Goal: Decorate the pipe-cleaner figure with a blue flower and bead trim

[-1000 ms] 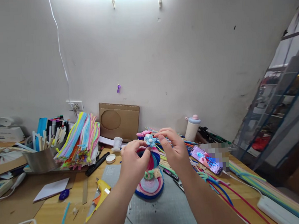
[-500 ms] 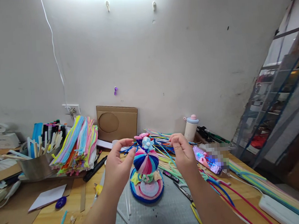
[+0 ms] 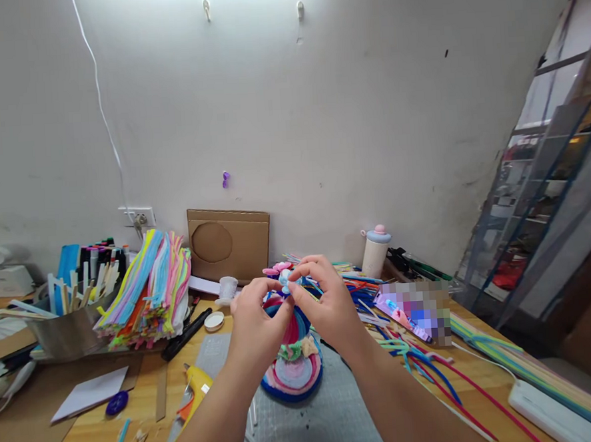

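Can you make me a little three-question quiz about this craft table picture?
1. True or false: both hands touch the small blue flower on top of the fuzzy striped figure.
2. What stands right of the figure, by the wall: A) a white bottle with a pink cap, B) a red bucket, C) a lamp?
3. What yellow tool lies on the table beside the left hand?

Key: 1 true, the right hand pinches it too. 2 A, the bottle. 3 the glue gun.
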Available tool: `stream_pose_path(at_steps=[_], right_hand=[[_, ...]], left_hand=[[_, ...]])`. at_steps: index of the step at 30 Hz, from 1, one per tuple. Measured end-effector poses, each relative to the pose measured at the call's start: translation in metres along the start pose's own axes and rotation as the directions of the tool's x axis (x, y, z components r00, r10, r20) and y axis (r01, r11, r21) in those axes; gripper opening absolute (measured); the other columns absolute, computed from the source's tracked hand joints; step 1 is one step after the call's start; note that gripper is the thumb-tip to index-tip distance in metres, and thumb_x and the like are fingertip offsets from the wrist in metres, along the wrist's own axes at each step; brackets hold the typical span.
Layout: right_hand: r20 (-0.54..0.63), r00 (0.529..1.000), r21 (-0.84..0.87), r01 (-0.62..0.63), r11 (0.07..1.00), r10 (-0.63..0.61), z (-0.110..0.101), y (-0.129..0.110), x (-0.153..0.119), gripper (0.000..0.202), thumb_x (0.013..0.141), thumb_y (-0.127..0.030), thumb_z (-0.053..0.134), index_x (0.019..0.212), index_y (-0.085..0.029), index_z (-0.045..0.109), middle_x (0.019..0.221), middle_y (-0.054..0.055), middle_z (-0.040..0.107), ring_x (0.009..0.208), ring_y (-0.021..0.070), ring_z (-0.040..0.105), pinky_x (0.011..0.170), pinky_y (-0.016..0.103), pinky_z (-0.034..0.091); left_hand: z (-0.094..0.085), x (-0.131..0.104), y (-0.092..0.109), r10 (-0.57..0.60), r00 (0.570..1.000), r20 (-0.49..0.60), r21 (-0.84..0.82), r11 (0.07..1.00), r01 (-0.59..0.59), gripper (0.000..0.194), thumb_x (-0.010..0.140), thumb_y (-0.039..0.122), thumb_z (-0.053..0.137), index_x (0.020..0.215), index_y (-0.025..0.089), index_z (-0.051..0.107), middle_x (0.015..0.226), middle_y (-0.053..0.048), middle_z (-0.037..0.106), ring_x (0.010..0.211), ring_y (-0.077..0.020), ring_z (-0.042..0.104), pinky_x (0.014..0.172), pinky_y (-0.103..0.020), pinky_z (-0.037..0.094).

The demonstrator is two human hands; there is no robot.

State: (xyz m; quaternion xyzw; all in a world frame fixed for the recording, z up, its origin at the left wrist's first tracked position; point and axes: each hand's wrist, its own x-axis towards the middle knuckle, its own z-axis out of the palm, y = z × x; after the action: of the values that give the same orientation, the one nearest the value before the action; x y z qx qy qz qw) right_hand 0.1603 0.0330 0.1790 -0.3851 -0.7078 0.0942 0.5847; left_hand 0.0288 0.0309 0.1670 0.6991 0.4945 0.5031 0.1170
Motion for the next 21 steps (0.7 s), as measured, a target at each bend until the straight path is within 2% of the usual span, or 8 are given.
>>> stream_pose_path(at_steps=[9,21], right_hand=[[-0.031,0.999,-0.026,-0.024,0.999,0.023,0.0031,0.0057,0.0023,0.004,0.076,-0.019,0.058,0.077,-0.022,0.059,0.091,0.003,0.058,0.096,0.0216,0.054,0.087,0.037,0.039],[-0.003,1.000,-0.015,-0.024,1.000,0.024,0.0039,0.0044,0.0030,0.004,0.076,-0.019,0.057,0.074,-0.022,0.057,0.089,0.002,0.058,0.095,0.0217,0.054,0.086,0.037,0.039]], left_hand=[[0.0066,0.0001,0.0002,0.030,0.999,-0.025,-0.030,0.999,-0.031,0.012,0.077,0.028,0.056,0.077,0.021,0.065,0.079,-0.003,0.066,0.076,-0.0186,0.060,0.070,-0.030,0.044],[0.0068,-0.0016,0.0028,0.049,0.999,-0.007,-0.017,0.999,-0.049,0.012,0.076,0.025,0.055,0.071,0.022,0.066,0.079,-0.002,0.067,0.083,-0.0199,0.060,0.071,-0.031,0.042]])
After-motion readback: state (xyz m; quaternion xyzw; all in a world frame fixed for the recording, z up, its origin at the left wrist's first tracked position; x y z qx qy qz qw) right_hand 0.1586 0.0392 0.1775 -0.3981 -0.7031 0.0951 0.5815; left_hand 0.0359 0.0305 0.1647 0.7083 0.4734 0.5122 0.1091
